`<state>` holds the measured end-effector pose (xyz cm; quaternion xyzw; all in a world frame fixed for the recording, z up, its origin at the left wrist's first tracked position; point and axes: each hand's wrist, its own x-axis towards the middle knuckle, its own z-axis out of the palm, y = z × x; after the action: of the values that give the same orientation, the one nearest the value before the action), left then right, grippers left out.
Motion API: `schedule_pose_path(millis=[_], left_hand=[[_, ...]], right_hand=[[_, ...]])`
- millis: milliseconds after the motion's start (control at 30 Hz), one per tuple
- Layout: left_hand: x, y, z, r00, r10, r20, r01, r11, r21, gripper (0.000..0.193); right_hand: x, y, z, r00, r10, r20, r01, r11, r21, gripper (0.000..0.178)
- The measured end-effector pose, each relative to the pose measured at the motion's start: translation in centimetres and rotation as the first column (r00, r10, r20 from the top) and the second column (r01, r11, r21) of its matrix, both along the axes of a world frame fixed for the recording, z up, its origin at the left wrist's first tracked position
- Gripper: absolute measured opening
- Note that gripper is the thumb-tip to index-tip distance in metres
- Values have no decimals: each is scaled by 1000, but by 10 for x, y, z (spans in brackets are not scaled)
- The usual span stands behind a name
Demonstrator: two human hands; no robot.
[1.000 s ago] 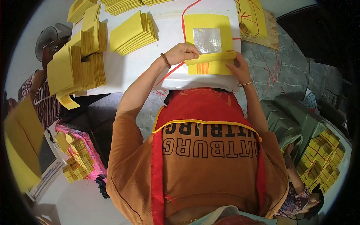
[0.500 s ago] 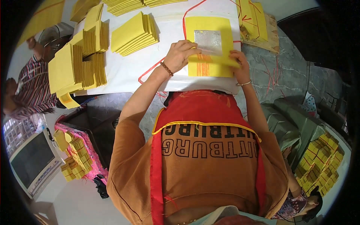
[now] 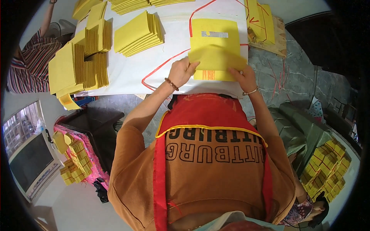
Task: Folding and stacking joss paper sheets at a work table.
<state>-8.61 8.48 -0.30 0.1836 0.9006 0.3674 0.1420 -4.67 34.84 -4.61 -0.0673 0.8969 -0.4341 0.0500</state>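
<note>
Over a pile of yellow paper sheets on the white-covered table (image 3: 127, 73), both my hands hold one yellow sheet (image 3: 217, 56) by its near corners. My left hand (image 3: 183, 72) pinches the left corner between thumb and fingers, and a beaded bracelet circles that wrist. At the right corner my right hand (image 3: 245, 79) grips in the same way, with a pale bangle at its wrist. Most of a silver foil square (image 3: 214, 34) is covered by the sheet; only a strip shows. Orange-red streaks (image 3: 208, 75) mark the paper below the sheet's near edge.
A fanned yellow stack (image 3: 137, 34) lies left of my hands, with taller stacks (image 3: 65, 71) at the table's left end. Red string (image 3: 162, 69) runs over the cloth. Tied yellow bundles (image 3: 260, 23) sit on a board at right. A person in a striped shirt (image 3: 32, 69) is at far left.
The yellow sheet has come over the foil square, leaving just a strip visible. My hands have drawn slightly nearer to me, now at the sheet's near corners. The striped-shirt person has shifted.
</note>
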Motion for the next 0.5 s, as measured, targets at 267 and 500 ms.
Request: schedule_pose_path(millis=[267, 500], left_hand=[[-23, 9, -23, 902, 213, 377, -316, 918, 238, 25], [-26, 11, -32, 821, 276, 501, -496, 780, 383, 23]], right_hand=[[-17, -19, 4, 931, -320, 175, 360, 880, -309, 39], [-18, -27, 9, 942, -316, 109, 332, 925, -187, 37]])
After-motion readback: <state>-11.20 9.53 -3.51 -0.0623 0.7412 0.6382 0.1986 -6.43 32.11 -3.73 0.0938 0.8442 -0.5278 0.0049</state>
